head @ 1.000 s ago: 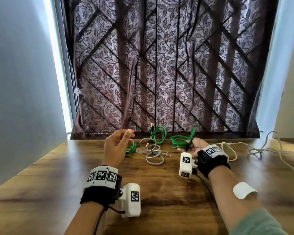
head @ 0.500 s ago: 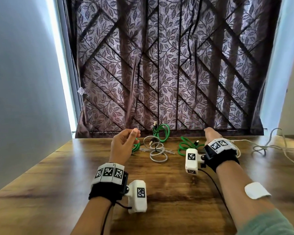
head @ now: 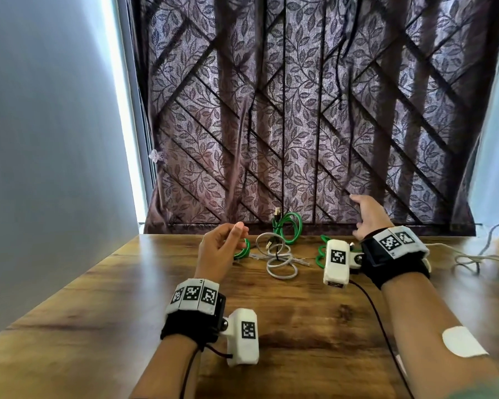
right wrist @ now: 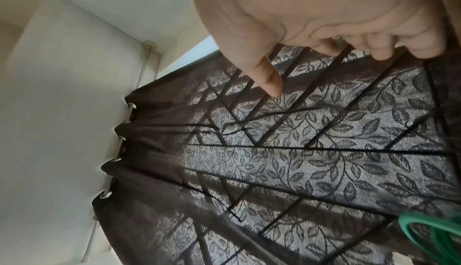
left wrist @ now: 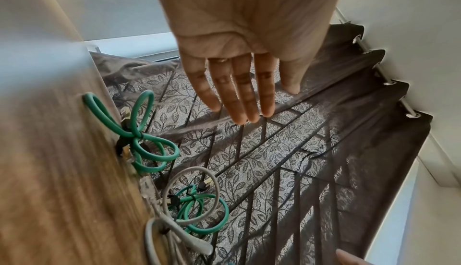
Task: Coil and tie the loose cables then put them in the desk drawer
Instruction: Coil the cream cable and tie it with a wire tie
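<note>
While 4 tied cable bundles (head: 280,256) lie grouped for the drawer, left hand (head: 221,249) and right hand (head: 368,216) hover relaxed, empty.

Head cam looks fwd/down over desk (head: 300,326) toward curtain (head: 300,110); L wrist cam sits close under palm, facing curtain w/ tied cables (left wrist: 139,137); R wrist cam likewise, angled up at curtain, shared by all.

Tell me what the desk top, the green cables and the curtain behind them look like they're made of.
Desk top: wood or wood-look laminate, slight sheen, visible grain. Green cables: smooth rubbery plastic jacket holding springy loops. Curtain: thin woven fabric, leaf-patterned; window bars show through.
</note>
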